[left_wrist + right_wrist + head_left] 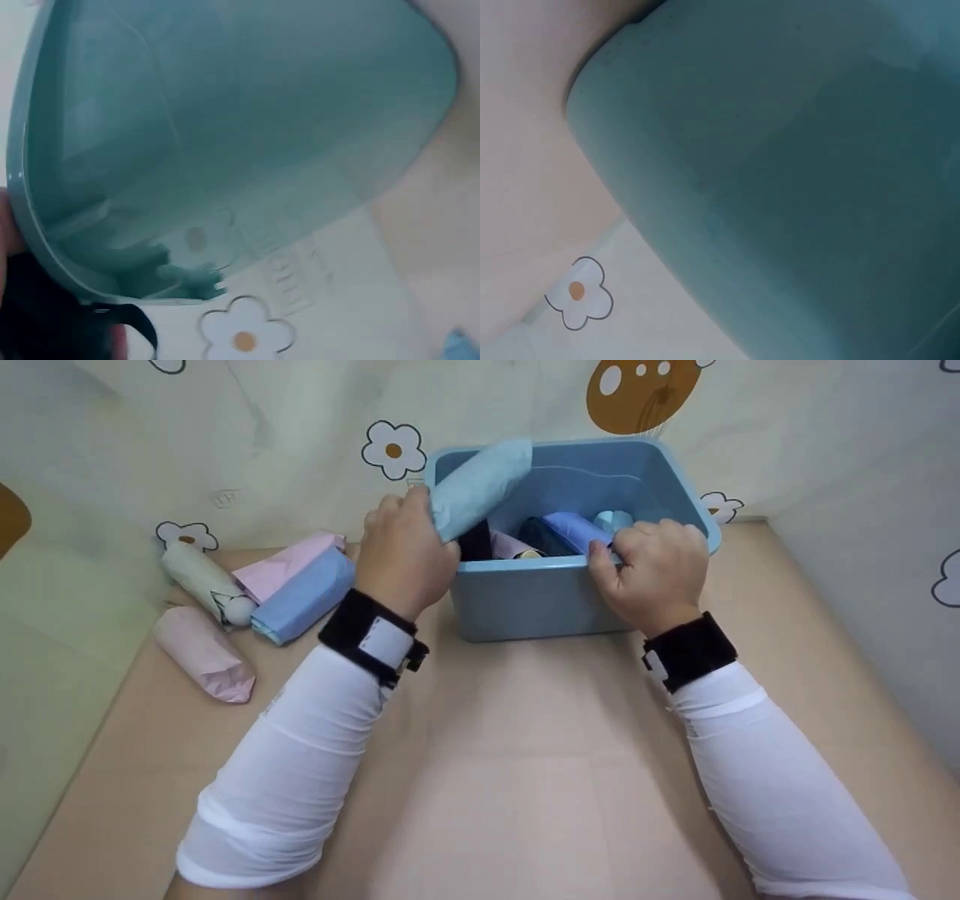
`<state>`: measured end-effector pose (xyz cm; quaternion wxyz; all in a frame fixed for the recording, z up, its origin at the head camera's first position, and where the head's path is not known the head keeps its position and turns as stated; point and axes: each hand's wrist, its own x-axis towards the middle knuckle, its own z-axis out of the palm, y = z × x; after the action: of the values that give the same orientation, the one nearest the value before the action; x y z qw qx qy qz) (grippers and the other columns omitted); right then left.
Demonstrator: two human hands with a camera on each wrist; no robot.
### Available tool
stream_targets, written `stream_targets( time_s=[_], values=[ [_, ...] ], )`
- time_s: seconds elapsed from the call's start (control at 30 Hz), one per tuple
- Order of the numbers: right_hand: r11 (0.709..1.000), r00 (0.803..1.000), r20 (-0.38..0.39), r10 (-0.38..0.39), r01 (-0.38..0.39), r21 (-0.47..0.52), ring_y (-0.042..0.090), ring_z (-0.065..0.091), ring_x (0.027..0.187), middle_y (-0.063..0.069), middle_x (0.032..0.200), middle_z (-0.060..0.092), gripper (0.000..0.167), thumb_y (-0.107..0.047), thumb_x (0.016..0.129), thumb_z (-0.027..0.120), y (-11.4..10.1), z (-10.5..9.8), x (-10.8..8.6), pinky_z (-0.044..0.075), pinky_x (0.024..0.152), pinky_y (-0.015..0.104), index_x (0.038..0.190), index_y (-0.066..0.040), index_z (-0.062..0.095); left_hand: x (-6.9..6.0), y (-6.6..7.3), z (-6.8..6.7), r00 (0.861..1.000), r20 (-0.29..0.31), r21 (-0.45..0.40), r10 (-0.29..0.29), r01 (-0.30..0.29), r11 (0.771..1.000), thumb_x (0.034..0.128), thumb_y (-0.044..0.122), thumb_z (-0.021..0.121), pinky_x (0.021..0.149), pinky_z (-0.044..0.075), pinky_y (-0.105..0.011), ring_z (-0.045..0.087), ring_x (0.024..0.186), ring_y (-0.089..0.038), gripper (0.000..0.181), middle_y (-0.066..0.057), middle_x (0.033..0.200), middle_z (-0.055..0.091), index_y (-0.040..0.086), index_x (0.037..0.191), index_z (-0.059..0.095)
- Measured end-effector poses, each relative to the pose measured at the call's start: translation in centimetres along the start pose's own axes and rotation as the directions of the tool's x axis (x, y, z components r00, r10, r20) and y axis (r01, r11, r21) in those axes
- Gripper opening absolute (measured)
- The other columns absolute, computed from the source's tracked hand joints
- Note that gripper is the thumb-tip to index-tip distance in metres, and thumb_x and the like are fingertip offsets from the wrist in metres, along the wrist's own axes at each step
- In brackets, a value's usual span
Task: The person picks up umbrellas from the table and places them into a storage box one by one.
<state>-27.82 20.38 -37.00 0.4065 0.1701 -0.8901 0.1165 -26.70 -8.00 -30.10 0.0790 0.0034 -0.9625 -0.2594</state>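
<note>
My left hand (403, 551) grips a light blue wrapped bundle (484, 484) by its near end. The bundle slants up to the right over the left side of a blue plastic bin (540, 600). My right hand (656, 570) holds the bin's front rim near its right corner, its thumb at the rim and its fingers curled. Inside the bin lie several bundles, among them a blue one (576, 531), a pinkish one (511, 546) and a light blue one (613, 520). Both wrist views are mostly filled by the bin's wall.
Left of the bin, on the tan tabletop (510, 780), lie a pink bundle (206, 654), a grey-green bundle (201, 577), a blue bundle (306, 594) and another pink one (289, 561). A patterned curtain (300, 450) hangs behind the bin.
</note>
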Motion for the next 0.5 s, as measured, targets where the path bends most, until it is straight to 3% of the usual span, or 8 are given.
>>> stream_targets(
  time_s=[0.13, 0.23, 0.4, 0.5],
  values=[
    [1.0, 1.0, 0.01, -0.003, 0.003, -0.004, 0.034, 0.041, 0.052, 0.013, 0.053, 0.042, 0.06, -0.045, 0.101, 0.046, 0.0, 0.0, 0.0, 0.022, 0.058, 0.04, 0.056, -0.005, 0.047, 1.0, 1.9, 0.5, 0.999, 0.042, 0.179, 0.0, -0.007, 0.984, 0.0978, 0.026, 0.063, 0.106, 0.047, -0.051, 0.053, 0.122, -0.036, 0.058, -0.021, 0.137, 0.058, 0.003, 0.15, 0.049],
    [1.0, 1.0, 0.016, -0.003, 0.003, -0.012, 0.034, 0.041, 0.052, 0.012, 0.053, 0.042, 0.062, -0.047, 0.102, 0.044, 0.0, -0.1, 0.0, 0.022, 0.057, 0.04, 0.056, -0.005, 0.046, 1.6, 2.9, 1.0, 0.998, 0.059, 0.262, 0.007, -0.022, 0.965, 0.0993, 0.025, 0.059, 0.108, 0.046, -0.051, 0.052, 0.122, -0.037, 0.05, -0.022, 0.136, 0.057, 0.001, 0.143, 0.053],
    [1.0, 1.0, 0.026, 0.004, -0.004, -0.009, 0.035, 0.041, 0.052, 0.013, 0.053, 0.042, 0.064, -0.049, 0.102, 0.041, -0.1, -0.2, 0.0, 0.023, 0.057, 0.04, 0.056, -0.005, 0.047, 2.0, 3.8, 1.8, 0.993, 0.117, 0.258, -0.003, -0.027, 0.966, 0.1012, 0.026, 0.053, 0.109, 0.038, -0.049, 0.045, 0.125, -0.034, 0.041, -0.017, 0.136, 0.054, 0.003, 0.134, 0.06],
    [1.0, 0.999, 0.035, 0.003, -0.003, -0.007, 0.034, 0.041, 0.052, 0.013, 0.053, 0.042, 0.064, -0.049, 0.102, 0.041, -0.1, -0.3, 0.0, 0.022, 0.057, 0.039, 0.056, -0.005, 0.047, 1.9, 3.6, 2.1, 0.989, 0.148, 0.254, -0.009, -0.03, 0.967, 0.1045, 0.043, 0.049, 0.104, 0.036, -0.049, 0.042, 0.123, -0.032, 0.048, -0.013, 0.137, 0.054, 0.008, 0.133, 0.065]
  ],
)
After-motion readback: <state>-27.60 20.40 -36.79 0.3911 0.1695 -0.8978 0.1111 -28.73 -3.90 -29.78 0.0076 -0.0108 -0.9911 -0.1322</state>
